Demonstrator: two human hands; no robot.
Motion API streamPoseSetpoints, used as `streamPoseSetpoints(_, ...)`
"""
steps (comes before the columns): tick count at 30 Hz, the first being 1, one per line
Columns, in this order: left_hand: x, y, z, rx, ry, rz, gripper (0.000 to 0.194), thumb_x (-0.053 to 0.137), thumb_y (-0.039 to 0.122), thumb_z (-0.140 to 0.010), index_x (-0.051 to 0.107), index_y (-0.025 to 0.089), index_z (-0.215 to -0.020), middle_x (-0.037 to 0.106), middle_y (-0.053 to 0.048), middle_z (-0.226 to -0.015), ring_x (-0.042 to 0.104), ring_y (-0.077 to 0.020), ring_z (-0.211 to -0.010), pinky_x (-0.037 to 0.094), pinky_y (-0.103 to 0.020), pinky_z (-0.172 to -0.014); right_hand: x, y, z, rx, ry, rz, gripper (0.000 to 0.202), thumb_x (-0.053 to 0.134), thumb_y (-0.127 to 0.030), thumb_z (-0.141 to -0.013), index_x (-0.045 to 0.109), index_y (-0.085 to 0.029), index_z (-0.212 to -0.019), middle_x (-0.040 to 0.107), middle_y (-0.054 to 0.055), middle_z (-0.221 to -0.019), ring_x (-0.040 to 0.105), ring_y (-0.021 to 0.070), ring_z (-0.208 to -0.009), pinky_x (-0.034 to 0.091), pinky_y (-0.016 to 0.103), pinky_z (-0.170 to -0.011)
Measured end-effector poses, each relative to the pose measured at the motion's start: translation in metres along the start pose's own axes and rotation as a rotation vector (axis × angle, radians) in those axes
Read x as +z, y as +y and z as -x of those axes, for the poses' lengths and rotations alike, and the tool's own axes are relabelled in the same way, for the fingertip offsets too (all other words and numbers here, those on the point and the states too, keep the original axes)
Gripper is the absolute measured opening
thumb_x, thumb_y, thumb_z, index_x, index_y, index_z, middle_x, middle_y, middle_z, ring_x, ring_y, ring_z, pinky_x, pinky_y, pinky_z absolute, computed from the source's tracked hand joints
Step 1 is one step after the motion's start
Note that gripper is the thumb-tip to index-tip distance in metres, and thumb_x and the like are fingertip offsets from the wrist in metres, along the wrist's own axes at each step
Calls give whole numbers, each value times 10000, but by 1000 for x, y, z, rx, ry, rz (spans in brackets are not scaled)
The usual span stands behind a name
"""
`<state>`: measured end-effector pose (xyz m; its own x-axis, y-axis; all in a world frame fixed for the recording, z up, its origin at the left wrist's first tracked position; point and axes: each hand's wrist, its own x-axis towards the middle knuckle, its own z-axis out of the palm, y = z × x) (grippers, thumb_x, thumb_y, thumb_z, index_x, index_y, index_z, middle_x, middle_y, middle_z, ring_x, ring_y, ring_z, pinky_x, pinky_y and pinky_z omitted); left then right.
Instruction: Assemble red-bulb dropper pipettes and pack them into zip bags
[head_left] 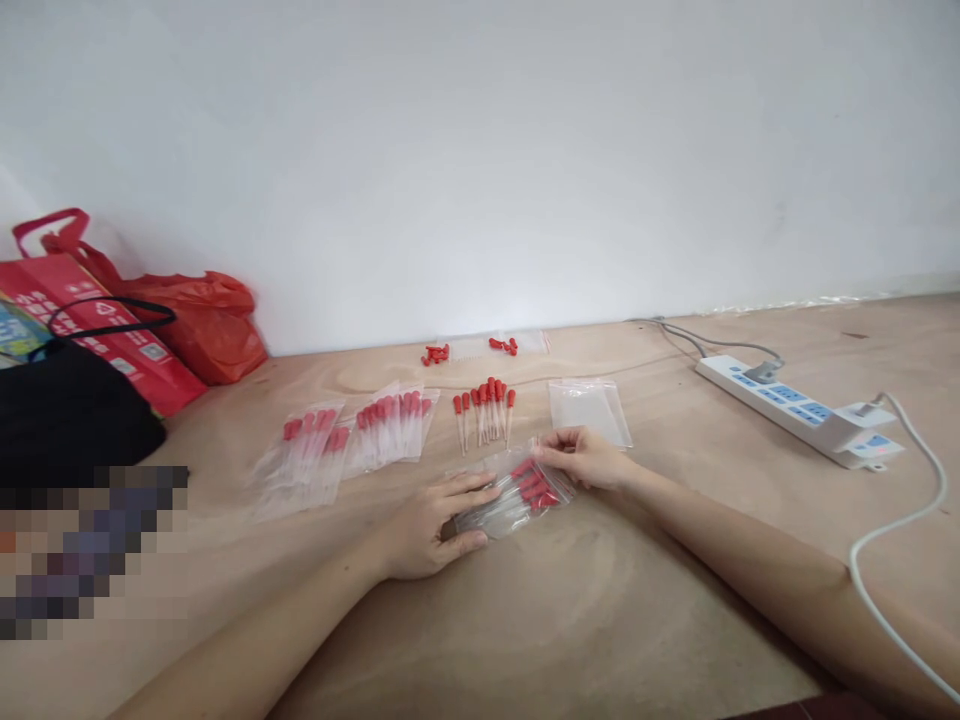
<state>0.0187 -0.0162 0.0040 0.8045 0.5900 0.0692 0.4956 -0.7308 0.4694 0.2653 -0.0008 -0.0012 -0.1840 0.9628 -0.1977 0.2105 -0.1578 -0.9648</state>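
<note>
A clear zip bag [495,510] lies on the wooden table in front of me, holding several glass droppers with red rubber bulbs [535,490]. My left hand [439,522] rests on the bag's left end, fingers stretched and thumb apart. At the bag's upper right corner, my right hand [581,455] pinches the edge between thumb and fingers. Just beyond are loose droppers [491,405] with their red bulbs pointing away from me. Right of those lies a stack of flat zip bags [591,412]. To the left, filled dropper bags [394,425] overlap in two groups.
Loose red bulbs [435,354] and another clear bag [532,343] sit near the wall. A white power strip [795,408] with plugs and cables [892,540] occupies the right. Red bags [199,320] and a black bag [75,410] stand at left; a blurred-out patch is below them.
</note>
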Motion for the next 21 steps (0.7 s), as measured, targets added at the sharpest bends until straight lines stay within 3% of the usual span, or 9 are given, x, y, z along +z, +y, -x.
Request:
streamPoseSetpoints(4, 0, 0, -1, 36, -1, 20, 451, 491, 342, -821, 410, 253, -1255, 400, -36, -1323, 320, -211, -1239, 269, -404, -1023, -2, 4, -4, 28, -24, -86, 243, 664, -307, -561, 466, -167, -546, 437, -78, -343, 272, 22, -269, 143, 166, -288)
streamPoseSetpoints(8, 0, 0, -2, 29, -11, -2, 451, 485, 354, -823, 416, 233, -1251, 409, -41, -1316, 319, -207, -1240, 274, -414, -1020, -13, 8, -13, 94, 156, -139, 144, 584, -243, -616, 458, -189, -661, 476, -83, -396, 228, 25, -259, 112, 172, -292)
streamPoseSetpoints(11, -1, 0, -1, 28, -14, -6, 452, 485, 354, -822, 415, 234, -1252, 408, -39, -1316, 318, -206, -1241, 277, -418, -1019, -20, 4, -29, -22, 274, 36, 84, 555, -208, -649, 475, -183, -663, 481, -69, -438, 351, 44, -340, 247, 168, -347)
streamPoseSetpoints(14, -1, 0, -1, 39, -9, 2, 447, 490, 349, -819, 426, 225, -1244, 408, -44, -1315, 323, -207, -1238, 286, -412, -1015, -18, -7, -55, -173, 375, 322, 56, 569, -179, -641, 516, -166, -653, 567, -16, -606, 503, 74, -558, 371, 174, -519)
streamPoseSetpoints(17, -1, 0, -1, 37, -6, 8, 446, 488, 350, -820, 426, 225, -1244, 414, -43, -1312, 326, -207, -1236, 287, -412, -1015, -8, -17, -86, -111, 438, 423, 91, 583, -210, -636, 549, -157, -702, 586, 14, -675, 527, 109, -634, 376, 198, -560)
streamPoseSetpoints(21, -1, 0, -1, 32, -13, 18, 455, 491, 352, -817, 420, 228, -1249, 411, -40, -1314, 324, -205, -1238, 276, -409, -1021, 7, -18, -117, -16, 406, 388, 82, 590, -227, -631, 554, -154, -624, 508, -3, -476, 504, 125, -515, 350, 216, -487)
